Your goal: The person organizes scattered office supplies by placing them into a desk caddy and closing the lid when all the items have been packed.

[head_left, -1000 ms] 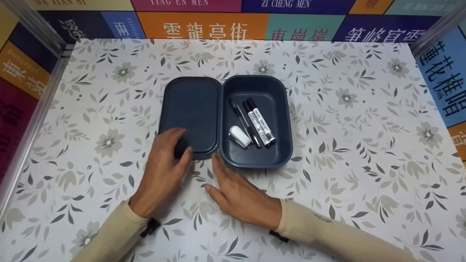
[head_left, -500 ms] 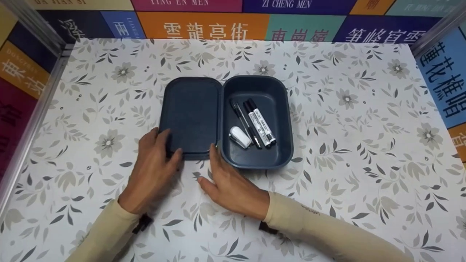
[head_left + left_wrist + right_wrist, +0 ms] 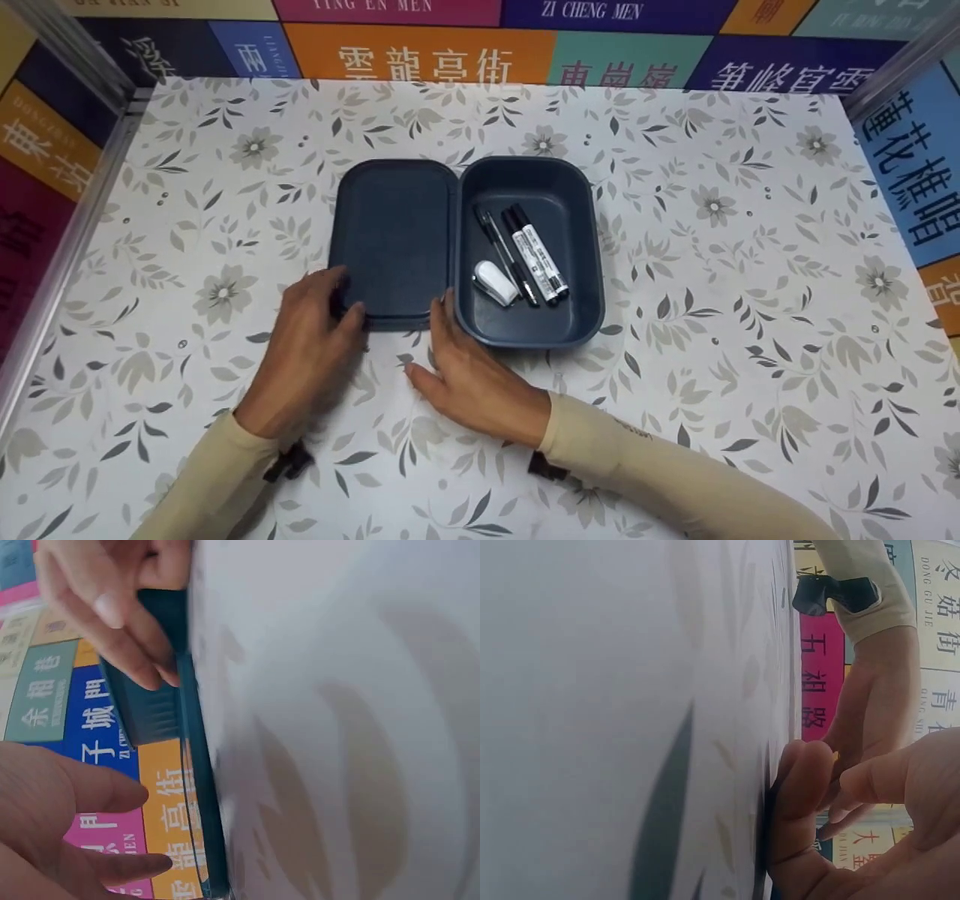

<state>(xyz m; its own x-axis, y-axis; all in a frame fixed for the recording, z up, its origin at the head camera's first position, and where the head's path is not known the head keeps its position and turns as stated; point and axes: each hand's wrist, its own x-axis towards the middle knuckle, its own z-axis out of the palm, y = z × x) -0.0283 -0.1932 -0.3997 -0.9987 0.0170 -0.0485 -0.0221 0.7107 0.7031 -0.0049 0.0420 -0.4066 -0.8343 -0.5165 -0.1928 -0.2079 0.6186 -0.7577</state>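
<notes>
In the head view a dark blue lid (image 3: 394, 232) lies flat on the table, its right side against an uncovered dark blue box (image 3: 577, 255). Inside the box are a black-and-white marker (image 3: 538, 255), a thin black pen (image 3: 504, 247) and a small white stapler-like object (image 3: 495, 283). My left hand (image 3: 304, 345) is at the lid's near left corner, thumb and fingers spread apart around it. Fingertips of my right hand (image 3: 484, 382) touch the lid's near right corner, beside the seam with the box. The left wrist view shows the left fingers (image 3: 112, 791) loosely extended near the lid's edge.
A white tabletop (image 3: 712, 412) with a grey leaf pattern carries everything. Colourful panels with large characters (image 3: 420, 56) stand behind it and at both sides. Beige sleeves (image 3: 637, 450) cover both forearms, with a dark wrist camera strap (image 3: 832, 596) below the left cuff.
My left hand has slid left and slightly down, from over the lid to its near left corner. The right hand has shifted slightly left and up along the lid's near edge. Lid and box stay put.
</notes>
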